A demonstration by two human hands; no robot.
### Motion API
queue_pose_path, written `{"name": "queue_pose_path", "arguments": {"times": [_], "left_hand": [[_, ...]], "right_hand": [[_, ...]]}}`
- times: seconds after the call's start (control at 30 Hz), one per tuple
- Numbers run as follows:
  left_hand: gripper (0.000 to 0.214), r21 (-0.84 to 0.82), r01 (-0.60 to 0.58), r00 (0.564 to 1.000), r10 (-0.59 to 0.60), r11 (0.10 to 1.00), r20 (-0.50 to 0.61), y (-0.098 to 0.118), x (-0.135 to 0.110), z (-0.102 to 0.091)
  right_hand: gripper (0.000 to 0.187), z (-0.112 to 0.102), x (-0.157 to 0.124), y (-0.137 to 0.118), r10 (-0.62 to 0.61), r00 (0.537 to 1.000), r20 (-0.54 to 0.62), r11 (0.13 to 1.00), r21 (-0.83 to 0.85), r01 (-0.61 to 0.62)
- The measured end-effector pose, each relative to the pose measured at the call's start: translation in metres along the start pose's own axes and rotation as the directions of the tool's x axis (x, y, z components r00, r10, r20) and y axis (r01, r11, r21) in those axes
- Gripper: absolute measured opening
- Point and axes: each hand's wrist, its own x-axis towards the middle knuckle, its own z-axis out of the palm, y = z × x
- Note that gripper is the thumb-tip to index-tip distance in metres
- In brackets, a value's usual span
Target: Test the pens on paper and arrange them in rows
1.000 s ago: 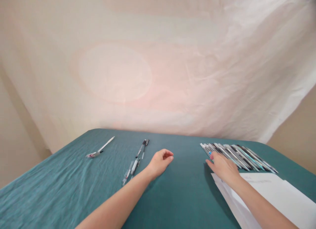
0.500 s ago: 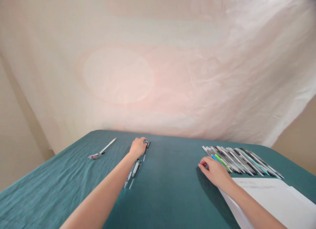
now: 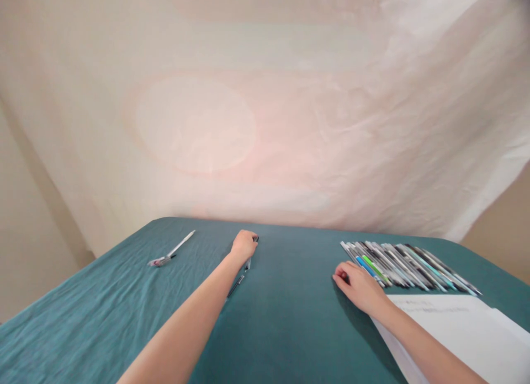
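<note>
My left hand (image 3: 245, 244) is reaching toward the back of the table, fingers closed. A dark end of a pen (image 3: 255, 239) pokes out past its fingertips. Just below the wrist, other pens (image 3: 237, 284) lie partly hidden under my forearm. My right hand (image 3: 358, 284) rests on the cloth with its fingers curled in and thumb near them; whatever is inside is hidden. Right behind it lies a row of pens (image 3: 408, 267) side by side, mostly black, grey and clear. Among them are a blue pen (image 3: 366, 265) and a green pen (image 3: 375, 267).
White paper sheets (image 3: 459, 329) with faint writing lie under my right forearm. At the left, a white pen (image 3: 181, 244) touches a clear pen with a reddish part (image 3: 158, 261). A dark green cloth (image 3: 285, 318) covers the table; a pale sheet (image 3: 290, 124) hangs behind.
My left hand has moved slightly right, and the pens beside its forearm have shifted right and become more hidden. My right hand has stayed almost still.
</note>
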Motion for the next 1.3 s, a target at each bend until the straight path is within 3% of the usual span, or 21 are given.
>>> {"name": "queue_pose_path", "arguments": {"times": [0.27, 0.53, 0.77, 0.93, 1.1, 1.2, 1.3], "left_hand": [[0.02, -0.17, -0.033, 0.999, 0.031, 0.985, -0.019, 0.028, -0.002, 0.012], [0.02, -0.288, -0.136, 0.991, 0.134, 0.948, -0.026, 0.069, -0.027, 0.034], [0.018, -0.286, -0.218, 0.971, 0.238, 0.933, 0.036, 0.105, -0.06, 0.044], [0.016, -0.171, -0.348, 0.922, 0.369, 0.922, 0.113, 0.12, -0.076, 0.05], [0.017, -0.155, -0.36, 0.91, 0.383, 0.92, 0.16, 0.119, -0.078, 0.048], [0.026, -0.305, -0.266, 0.915, 0.34, 0.914, 0.219, 0.114, -0.076, 0.044], [0.035, -0.497, -0.16, 0.921, 0.311, 0.853, 0.236, 0.106, -0.074, 0.044]], "right_hand": [[0.015, 0.001, -0.001, 0.001, 0.002, 1.0, -0.008, 1.0, -0.001, -0.002], [0.014, 0.0, -0.002, -0.002, -0.022, 0.999, -0.037, 0.999, -0.042, 0.021], [0.012, -0.001, -0.002, -0.003, -0.016, 0.999, -0.045, 0.997, -0.078, 0.013], [0.013, -0.002, -0.004, -0.008, -0.041, 0.997, -0.06, 0.995, -0.097, 0.035], [0.015, -0.006, -0.007, -0.02, -0.191, 0.975, -0.113, 0.981, -0.041, 0.187], [0.024, -0.007, -0.008, -0.03, -0.358, 0.929, -0.091, 0.933, -0.008, 0.359], [0.037, -0.005, -0.008, -0.038, -0.47, 0.882, -0.025, 0.882, -0.004, 0.47]]}}
